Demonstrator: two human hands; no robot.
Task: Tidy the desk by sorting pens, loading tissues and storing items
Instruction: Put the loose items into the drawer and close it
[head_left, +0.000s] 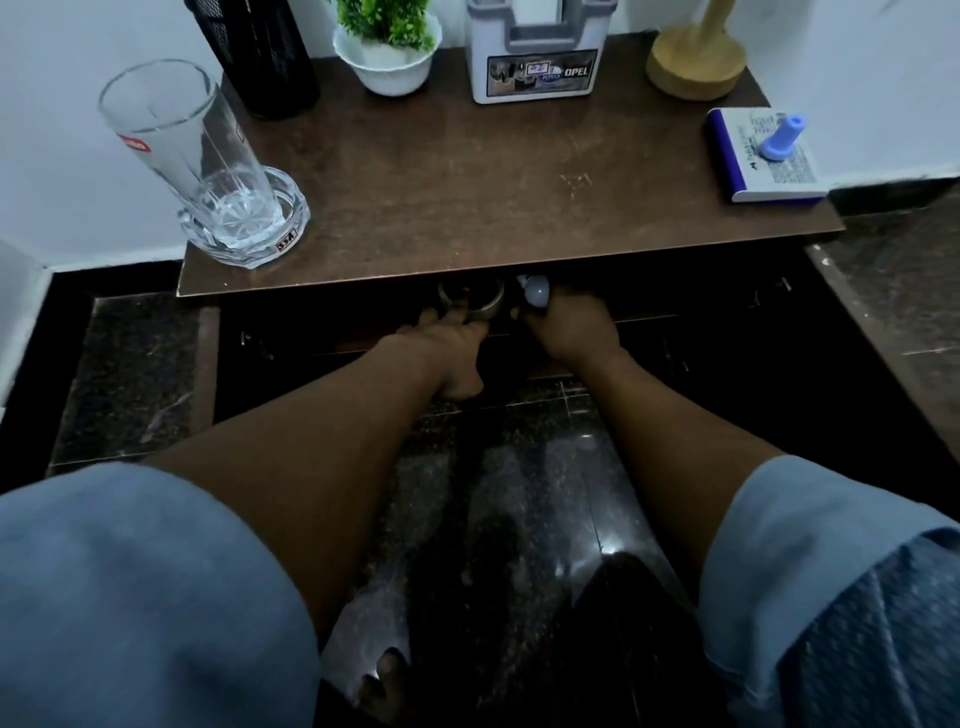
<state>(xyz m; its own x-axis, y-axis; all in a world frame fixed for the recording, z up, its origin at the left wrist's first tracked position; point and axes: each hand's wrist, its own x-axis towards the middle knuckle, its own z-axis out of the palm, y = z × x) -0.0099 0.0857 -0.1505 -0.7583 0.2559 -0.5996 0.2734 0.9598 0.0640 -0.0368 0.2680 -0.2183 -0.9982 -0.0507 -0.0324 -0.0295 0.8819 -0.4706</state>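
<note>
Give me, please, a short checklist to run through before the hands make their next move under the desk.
1. Grip of left hand on ring: ok.
2. Grip of right hand on bulb: ok.
3. Free room under the desk for both items: cannot tell, too dark.
4. The glass clear of both arms: ok.
5. The box at the right edge, clear of the hands: ok.
</note>
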